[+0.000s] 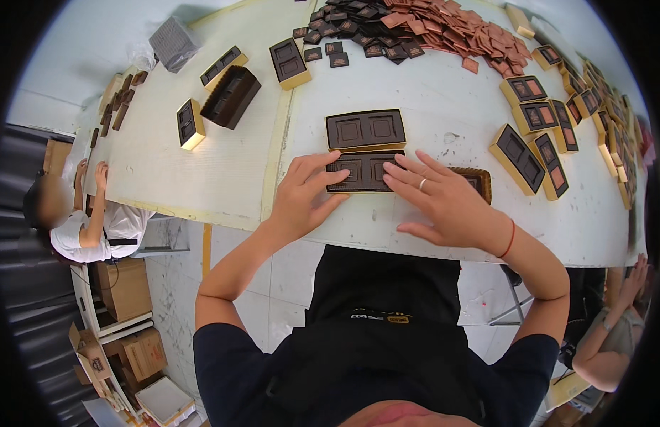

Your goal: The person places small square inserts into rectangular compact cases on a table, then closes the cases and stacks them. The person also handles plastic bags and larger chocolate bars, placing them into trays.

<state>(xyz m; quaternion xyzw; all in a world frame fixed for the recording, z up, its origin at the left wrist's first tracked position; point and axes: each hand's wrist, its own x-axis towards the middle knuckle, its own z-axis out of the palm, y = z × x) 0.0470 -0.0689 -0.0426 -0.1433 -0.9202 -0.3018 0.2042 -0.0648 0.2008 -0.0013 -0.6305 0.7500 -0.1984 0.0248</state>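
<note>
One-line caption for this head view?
Both hands, left hand and right hand, press on a dark two-compartment tray at the white table edge.

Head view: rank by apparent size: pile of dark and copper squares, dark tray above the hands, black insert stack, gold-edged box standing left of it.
1. Pile of squares
2. Dark tray
3. Black insert stack, close to the tray; fisheye bending makes this unsure
4. Gold-edged box
</note>
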